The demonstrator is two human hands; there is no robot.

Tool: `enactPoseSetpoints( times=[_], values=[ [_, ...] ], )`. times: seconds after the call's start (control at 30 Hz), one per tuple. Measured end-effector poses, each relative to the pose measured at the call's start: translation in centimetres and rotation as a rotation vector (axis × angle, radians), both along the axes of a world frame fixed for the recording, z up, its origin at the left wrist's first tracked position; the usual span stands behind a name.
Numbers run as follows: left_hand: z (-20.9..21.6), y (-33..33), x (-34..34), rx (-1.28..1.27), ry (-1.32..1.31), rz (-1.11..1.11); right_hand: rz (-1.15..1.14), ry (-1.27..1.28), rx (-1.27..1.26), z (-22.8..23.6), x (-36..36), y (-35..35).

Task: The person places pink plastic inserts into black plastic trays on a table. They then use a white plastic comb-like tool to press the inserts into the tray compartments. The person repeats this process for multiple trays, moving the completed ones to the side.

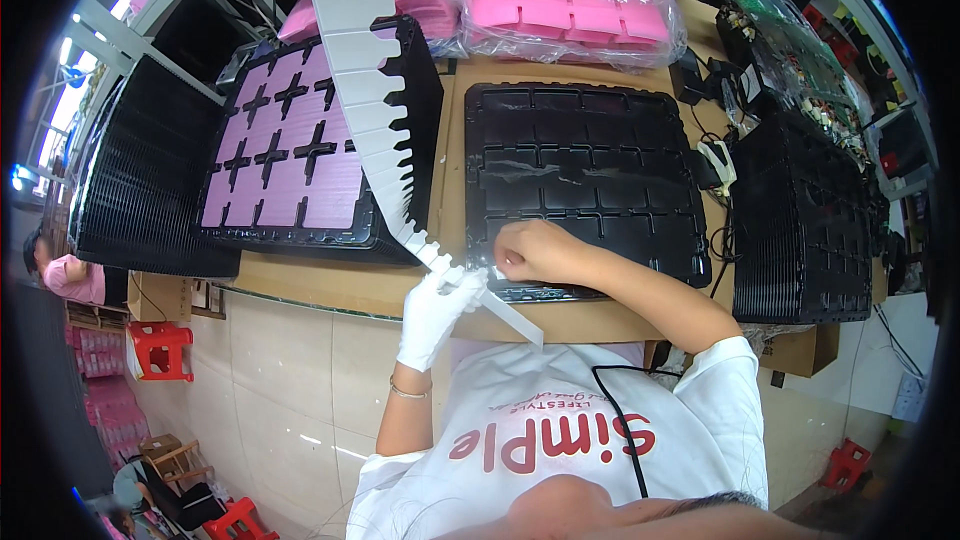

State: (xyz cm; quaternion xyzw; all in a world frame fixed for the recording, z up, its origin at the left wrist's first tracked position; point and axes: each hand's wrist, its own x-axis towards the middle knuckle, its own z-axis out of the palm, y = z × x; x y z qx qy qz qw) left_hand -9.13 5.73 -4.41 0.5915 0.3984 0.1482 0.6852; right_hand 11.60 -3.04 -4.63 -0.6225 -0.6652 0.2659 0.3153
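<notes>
My left hand (437,310), in a white glove, is closed around the near end of a long pale grey notched strip (352,70). The strip slants up to the far left, with a row of teeth along its right edge, and its short tail (515,318) sticks out past my glove. My bare right hand (538,252) has its fingers curled beside the glove, over the near left corner of a black plastic tray (590,202). What those fingers hold, if anything, is hidden. The tray is divided into shallow compartments.
To the left, a black tray holds pink sheets (285,165) with black cross-shaped dividers, beside a tall stack of black trays (140,170). Bagged pink pads (560,10) lie at the back. Another tray stack (800,220), cables and a circuit board (800,50) stand right.
</notes>
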Motion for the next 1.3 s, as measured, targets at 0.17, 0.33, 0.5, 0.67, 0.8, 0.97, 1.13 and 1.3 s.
enactPoseSetpoints(
  times=[0.17, 0.33, 0.5, 0.67, 0.8, 0.97, 1.13, 1.3],
  values=[
    [0.4, -0.1, 0.2, -0.028, -0.035, 0.025, 0.059, 0.2, -0.011, 0.1, 0.7, -1.4],
    [1.7, -0.5, 0.8, -0.109, -0.08, 0.06, -0.102, 1.442, -0.32, -0.7, 2.0, -4.0],
    [2.9, -3.4, 4.3, -0.208, -0.26, 0.119, -0.309, 1.482, -0.237, 1.5, -1.3, -6.3],
    [3.4, -4.0, 6.4, -0.365, -0.272, 0.052, -0.587, 0.832, 0.026, 1.5, -2.4, -8.3],
    [3.2, -4.9, 7.9, -0.246, -0.24, 0.02, -0.6, 0.356, 0.31, 0.8, -1.9, -9.4],
    [3.1, -4.8, 8.7, -0.108, -0.203, 0.041, -0.394, -0.206, 0.697, 2.2, 0.0, -9.9],
    [2.5, -2.6, 7.9, -0.049, -0.207, 0.143, -0.886, 0.195, 0.474, 3.0, 12.1, -7.7],
    [2.5, -2.5, 7.9, -0.056, -0.232, 0.041, -1.129, 0.02, 0.151, -2.7, 26.8, -7.8]
  ],
)
